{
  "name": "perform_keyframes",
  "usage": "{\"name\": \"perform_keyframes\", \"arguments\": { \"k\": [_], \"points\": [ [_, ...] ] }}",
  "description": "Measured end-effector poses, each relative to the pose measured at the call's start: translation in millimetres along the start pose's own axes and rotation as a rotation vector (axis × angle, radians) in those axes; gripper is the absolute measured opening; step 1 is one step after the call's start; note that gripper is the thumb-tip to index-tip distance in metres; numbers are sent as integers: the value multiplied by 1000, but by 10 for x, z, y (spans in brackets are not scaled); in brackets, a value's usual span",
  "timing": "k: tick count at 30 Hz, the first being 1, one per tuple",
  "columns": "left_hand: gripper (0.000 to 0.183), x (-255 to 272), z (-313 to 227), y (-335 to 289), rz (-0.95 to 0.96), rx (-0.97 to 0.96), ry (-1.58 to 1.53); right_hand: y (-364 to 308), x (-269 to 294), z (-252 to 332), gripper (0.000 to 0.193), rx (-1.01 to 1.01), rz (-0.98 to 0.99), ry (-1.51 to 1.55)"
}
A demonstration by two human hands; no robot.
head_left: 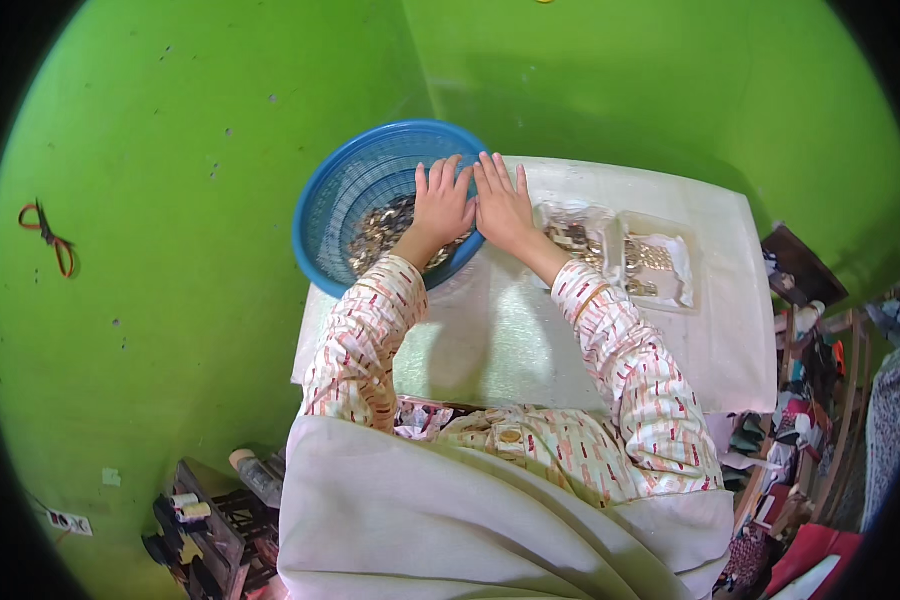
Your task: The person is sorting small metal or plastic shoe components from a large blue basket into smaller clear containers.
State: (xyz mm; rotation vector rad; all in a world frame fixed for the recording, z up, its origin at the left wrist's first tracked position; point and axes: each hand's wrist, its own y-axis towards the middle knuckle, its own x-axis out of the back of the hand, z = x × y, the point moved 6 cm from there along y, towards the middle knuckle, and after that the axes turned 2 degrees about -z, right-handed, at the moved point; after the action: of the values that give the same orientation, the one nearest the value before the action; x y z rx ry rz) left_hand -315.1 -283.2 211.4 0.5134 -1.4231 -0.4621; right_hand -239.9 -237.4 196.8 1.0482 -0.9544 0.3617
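A blue plastic basket [315, 225] with slotted sides stands at the table's far left corner. Many small shiny gold and dark metal pieces [375, 232] lie in its bottom. Over the basket's right part is my left hand [443, 208], fingers stretched out and pointing away from me. My right hand [505, 207] is flat beside it at the basket's right rim, its fingers also extended. The hands meet or nearly meet at the thumbs. Neither shows anything held, though the palms are hidden.
Right of my right hand, a clear plastic bag [577, 230] of metal pieces lies beside a clear tray [692, 245] with gold pieces in rows. Both rest on the white-covered table [725, 350]. Scissors [48, 238] hang on the green wall; wooden racks [835, 440] stand at right.
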Motion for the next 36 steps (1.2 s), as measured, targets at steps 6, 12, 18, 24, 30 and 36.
{"name": "perform_keyframes", "arguments": {
  "k": [6,12,18,24,30,36],
  "points": [
    [47,186,1034,-734,21,70,58,251,-515,807,49,103,44,-30],
    [44,53,2088,-1313,186,247,149,426,-1084,1124,49,85,226,-107],
    [42,-282,2750,-1349,258,408,38,826,-1707,1113,51,34,590,-49],
    [42,-668,2925,-1127,430,305,-125,1350,-2284,835,40,-89,885,206],
    [40,-1055,2959,-1302,832,334,-182,1375,-2428,918,20,38,719,129],
    [41,-1255,2961,-1313,1040,305,-215,1570,-2396,671,19,-120,480,229]
  ]
}}
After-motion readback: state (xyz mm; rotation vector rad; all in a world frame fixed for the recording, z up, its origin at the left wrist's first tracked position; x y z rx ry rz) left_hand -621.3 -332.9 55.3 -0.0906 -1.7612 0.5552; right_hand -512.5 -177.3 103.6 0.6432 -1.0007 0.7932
